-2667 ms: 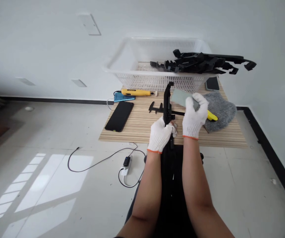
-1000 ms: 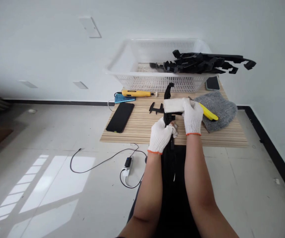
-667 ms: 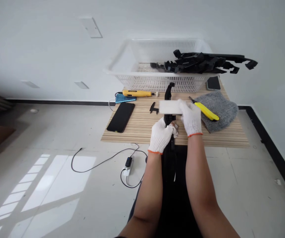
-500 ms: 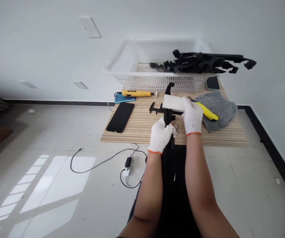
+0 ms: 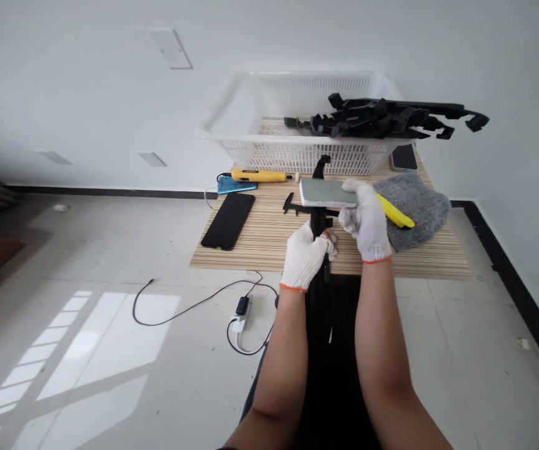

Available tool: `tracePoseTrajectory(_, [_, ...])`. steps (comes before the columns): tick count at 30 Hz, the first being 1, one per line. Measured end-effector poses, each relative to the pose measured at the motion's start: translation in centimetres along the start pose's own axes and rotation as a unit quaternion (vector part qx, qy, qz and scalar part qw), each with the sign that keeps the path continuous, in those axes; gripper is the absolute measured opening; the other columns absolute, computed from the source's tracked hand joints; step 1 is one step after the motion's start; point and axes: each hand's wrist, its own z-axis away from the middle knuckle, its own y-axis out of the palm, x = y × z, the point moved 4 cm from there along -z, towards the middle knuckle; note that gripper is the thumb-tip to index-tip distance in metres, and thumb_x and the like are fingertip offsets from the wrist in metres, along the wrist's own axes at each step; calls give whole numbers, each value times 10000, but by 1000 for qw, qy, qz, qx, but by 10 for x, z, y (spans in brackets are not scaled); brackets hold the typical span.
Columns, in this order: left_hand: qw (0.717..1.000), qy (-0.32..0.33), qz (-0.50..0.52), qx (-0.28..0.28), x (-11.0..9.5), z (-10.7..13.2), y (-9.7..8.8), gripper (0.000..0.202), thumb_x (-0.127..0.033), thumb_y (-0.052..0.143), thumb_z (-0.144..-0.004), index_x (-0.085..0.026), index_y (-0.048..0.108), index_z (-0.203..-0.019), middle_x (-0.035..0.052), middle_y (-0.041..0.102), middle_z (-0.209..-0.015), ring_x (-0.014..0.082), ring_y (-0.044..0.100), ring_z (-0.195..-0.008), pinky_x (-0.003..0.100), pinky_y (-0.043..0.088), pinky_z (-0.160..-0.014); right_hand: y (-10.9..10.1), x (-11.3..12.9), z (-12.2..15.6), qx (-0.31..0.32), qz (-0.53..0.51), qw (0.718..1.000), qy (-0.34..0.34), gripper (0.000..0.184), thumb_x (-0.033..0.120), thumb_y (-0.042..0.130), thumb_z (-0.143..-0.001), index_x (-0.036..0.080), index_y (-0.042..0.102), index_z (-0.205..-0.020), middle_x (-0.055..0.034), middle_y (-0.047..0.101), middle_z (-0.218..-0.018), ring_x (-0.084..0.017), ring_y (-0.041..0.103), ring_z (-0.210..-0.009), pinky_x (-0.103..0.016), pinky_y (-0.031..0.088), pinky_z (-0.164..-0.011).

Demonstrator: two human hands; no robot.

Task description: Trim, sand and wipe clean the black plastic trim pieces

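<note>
My left hand (image 5: pixel 307 255), in a white knit glove with an orange cuff, is wrapped round a long black plastic part (image 5: pixel 318 215). The part's hooked far end points toward the basket. In my gloved right hand (image 5: pixel 366 220) is a flat sanding block (image 5: pixel 326 192), pale at the side with a grey-green face turned up. The block lies across the black part; whether they touch I cannot tell. Just beyond my left hand is a black caliper (image 5: pixel 292 205), partly hidden by the part. A yellow brush (image 5: pixel 396 212) rests on a grey cloth (image 5: pixel 420 203) beside my right hand.
A white basket (image 5: pixel 297 145) at the back holds several black plastic parts (image 5: pixel 381 117), some jutting over its right rim. On the table (image 5: pixel 264 244) are a yellow power tool (image 5: pixel 260 176), a black phone (image 5: pixel 228 221) and another phone (image 5: pixel 403 157). Cables (image 5: pixel 194 306) trail on the floor.
My right hand has turned the sanding block, so its grey-green face shows instead of the white one. That hand shifted slightly right; my left hand stays on the black part.
</note>
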Motion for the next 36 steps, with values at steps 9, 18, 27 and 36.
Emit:
tracePoseTrajectory(9, [1000,-4,13,5,-1,0,1,188,-125,555,-599,-204,545,-769,-24,606,-630,117,557,-465,244,453,-462,1,-21,-11,-20,85,993,-74,297,376,703,-779,240,633,-1033,6,643,-835,-120,569,-645,-240,496,-536])
tracePoseTrajectory(18, [1000,-2,6,2,-1,-1,1,195,-124,548,-580,-207,526,-755,-35,595,-613,116,555,-458,235,446,-454,3,-16,-11,-79,70,986,-128,277,360,747,-751,211,681,-976,-48,719,-1025,-178,669,-934,-316,586,-843])
tracePoseTrajectory(27, [1000,0,12,9,0,-1,1,210,-104,515,-558,-208,519,-741,-35,596,-614,111,544,-454,239,447,-446,-5,-15,-9,-118,70,984,-113,315,374,716,-792,216,710,-1064,-53,726,-1069,-185,667,-990,-303,585,-833])
tracePoseTrajectory(36, [1000,1,5,-1,-1,-1,1,192,-117,531,-582,-201,537,-754,-23,619,-648,120,564,-464,252,467,-452,0,-12,3,49,29,996,-69,498,287,750,-755,244,669,-1245,-24,726,-1119,-164,667,-965,-314,584,-860])
